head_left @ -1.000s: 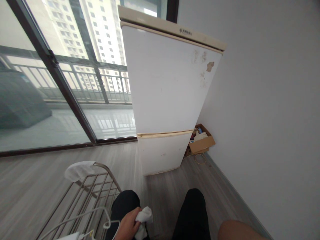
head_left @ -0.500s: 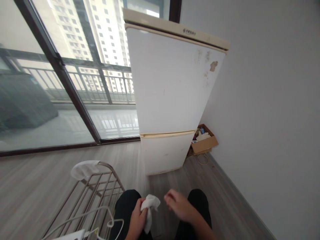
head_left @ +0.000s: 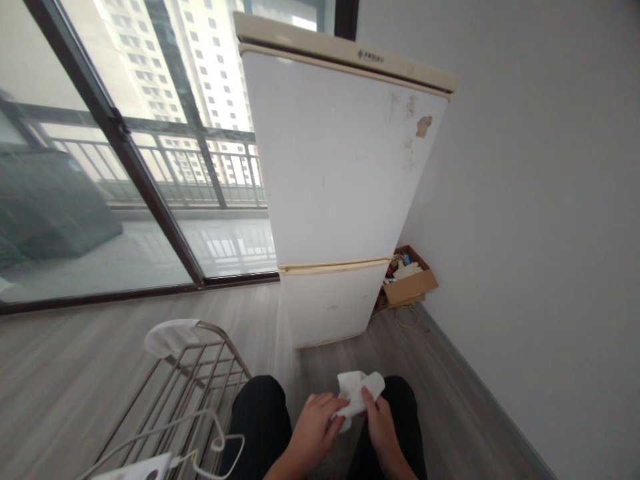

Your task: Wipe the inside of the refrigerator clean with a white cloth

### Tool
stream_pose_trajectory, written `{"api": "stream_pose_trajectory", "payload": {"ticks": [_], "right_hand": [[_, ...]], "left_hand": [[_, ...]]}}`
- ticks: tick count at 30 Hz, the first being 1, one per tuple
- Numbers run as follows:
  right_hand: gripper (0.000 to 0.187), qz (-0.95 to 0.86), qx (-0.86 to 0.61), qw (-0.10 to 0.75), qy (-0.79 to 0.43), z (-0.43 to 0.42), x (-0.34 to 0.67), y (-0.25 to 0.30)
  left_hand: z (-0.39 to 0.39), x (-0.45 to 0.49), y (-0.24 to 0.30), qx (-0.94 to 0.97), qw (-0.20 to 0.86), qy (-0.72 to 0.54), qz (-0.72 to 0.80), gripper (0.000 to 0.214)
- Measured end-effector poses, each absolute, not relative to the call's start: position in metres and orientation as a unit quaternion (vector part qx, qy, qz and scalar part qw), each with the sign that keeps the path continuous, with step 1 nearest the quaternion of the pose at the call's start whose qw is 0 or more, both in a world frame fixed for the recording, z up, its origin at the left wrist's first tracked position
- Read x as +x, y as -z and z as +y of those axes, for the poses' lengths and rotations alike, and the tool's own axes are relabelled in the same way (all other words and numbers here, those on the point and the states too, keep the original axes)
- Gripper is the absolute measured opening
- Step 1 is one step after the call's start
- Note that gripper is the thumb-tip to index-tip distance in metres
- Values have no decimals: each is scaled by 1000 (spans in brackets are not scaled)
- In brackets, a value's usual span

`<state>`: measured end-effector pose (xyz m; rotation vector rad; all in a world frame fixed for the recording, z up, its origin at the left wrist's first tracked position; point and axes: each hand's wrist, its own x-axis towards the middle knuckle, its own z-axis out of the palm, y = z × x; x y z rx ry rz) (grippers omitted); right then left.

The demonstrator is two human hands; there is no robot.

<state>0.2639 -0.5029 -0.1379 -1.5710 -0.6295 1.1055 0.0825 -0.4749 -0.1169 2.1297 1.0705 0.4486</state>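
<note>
Between my knees, a crumpled white tissue [head_left: 359, 388] is held in both hands. My left hand [head_left: 316, 423] has its fingers closed on the tissue's left, lower part. At its right side, my right hand [head_left: 382, 424] pinches it, with the thumb lying on top. Some of my fingertips are hidden behind the folds. In front of me stands a white two-door fridge [head_left: 340, 167] with cream trim, both doors closed. Brown stains and a torn patch mark the upper right of its top door. My hands are apart from the fridge.
A metal rack [head_left: 195, 373] stands at my left, with a white cable [head_left: 213, 427] and a white device [head_left: 143, 469] on it. An open cardboard box [head_left: 410, 288] of odds and ends sits beside the fridge, against the wall [head_left: 525, 200]. Sliding glass doors [head_left: 225, 240] are behind.
The tissue has moved right, from my left hand alone to between both hands. My right hand, empty before, now grips it, and my left hand has shifted right.
</note>
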Motion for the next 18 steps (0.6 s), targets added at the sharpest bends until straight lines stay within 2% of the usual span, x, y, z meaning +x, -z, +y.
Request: {"api": "stream_pose_trajectory", "payload": {"ticks": [5,8,13,16,18], "right_hand": [[70,-322,-636,549,-437,-492,262,94],[65,-371,-592,549,-459,-493,251,83],[45,-449,-466,526,-552,-507,220,83],[41,-454,-423,523,-584,-514,203,89],[46,-439,-415,530,-595,-516,196,96]], "left_hand": [[-458,78,70,828,281,-237,424,34],[-450,76,57,807,255,-254,469,36],[-438,81,30,750,202,-211,593,34],[-435,86,17,765,171,-162,600,38],[-437,89,13,794,159,-132,571,40]]}}
